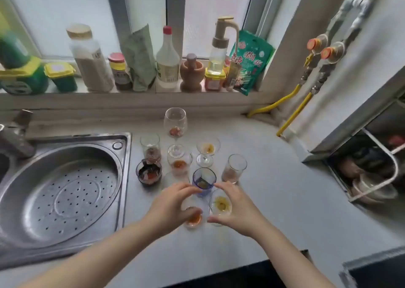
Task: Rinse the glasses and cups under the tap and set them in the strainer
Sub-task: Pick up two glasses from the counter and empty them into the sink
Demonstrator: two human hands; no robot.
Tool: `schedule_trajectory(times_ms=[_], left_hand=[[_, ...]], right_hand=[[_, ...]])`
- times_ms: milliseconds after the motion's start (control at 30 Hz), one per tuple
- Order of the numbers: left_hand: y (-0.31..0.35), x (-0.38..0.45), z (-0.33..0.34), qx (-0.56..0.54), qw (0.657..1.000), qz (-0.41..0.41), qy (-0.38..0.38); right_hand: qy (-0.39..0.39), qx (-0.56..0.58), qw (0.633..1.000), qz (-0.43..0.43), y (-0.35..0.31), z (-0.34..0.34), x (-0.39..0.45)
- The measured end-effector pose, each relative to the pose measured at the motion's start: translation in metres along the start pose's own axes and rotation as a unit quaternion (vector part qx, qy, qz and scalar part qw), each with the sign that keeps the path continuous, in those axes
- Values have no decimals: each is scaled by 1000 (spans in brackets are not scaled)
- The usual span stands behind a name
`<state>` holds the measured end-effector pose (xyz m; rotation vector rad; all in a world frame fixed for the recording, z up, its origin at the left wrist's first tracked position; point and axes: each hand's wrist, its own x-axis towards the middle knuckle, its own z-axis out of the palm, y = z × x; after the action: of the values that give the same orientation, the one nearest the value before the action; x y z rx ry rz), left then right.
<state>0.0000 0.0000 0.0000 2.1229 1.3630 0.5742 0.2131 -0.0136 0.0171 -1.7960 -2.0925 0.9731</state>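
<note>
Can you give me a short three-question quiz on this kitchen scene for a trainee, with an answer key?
1. True or false: the round perforated steel strainer in the sink already holds a rinsed glass.
2. Which vessel stands between the fingertips of the left hand and the right hand?
A. the tall stemmed wine glass
B. the small blue glass cup
C. the dark round glass bowl
3. Fill in: the dirty glasses stand on the pale counter to the ____ of the sink.

Key: 1 false; 2 B; 3 right.
</note>
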Motion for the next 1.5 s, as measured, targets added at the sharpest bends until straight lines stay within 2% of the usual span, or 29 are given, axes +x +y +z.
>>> schedule_trajectory(times_ms=[167, 300, 400, 500, 600, 800, 933, 1100, 1267, 1500], left_hand=[[-6, 4, 37, 115, 986, -12, -119], [0, 6, 55, 196, 968, -47, -149], [7, 9, 62, 230, 960, -72, -144], [7, 14, 65, 230, 962, -89, -121], [8, 10, 66, 231, 960, -94, -129], [10, -26, 39, 191, 970, -120, -93], [-3, -64, -1, 185, 971, -146, -49], [-40, -132, -63, 168, 960, -225, 6], [-94, -217, -129, 180, 941, -280, 63], [-165, -314, -222, 202, 929, -297, 87]], right_hand=[[-22, -74, 997, 18, 18, 11, 10], [-35, -111, 993, 15, 24, 17, 15], [-33, -136, 990, 14, 25, 20, 18], [-21, -160, 987, 2, 25, 22, 20], [-15, -184, 983, -8, 21, 20, 20], [17, -202, 978, -52, -8, 19, 6], [0, -199, 975, -94, -47, 30, 5], [-24, -201, 967, -155, -116, 59, 12], [-1, -176, 962, -207, -206, 114, 15], [1, -133, 962, -238, -334, 204, 12]])
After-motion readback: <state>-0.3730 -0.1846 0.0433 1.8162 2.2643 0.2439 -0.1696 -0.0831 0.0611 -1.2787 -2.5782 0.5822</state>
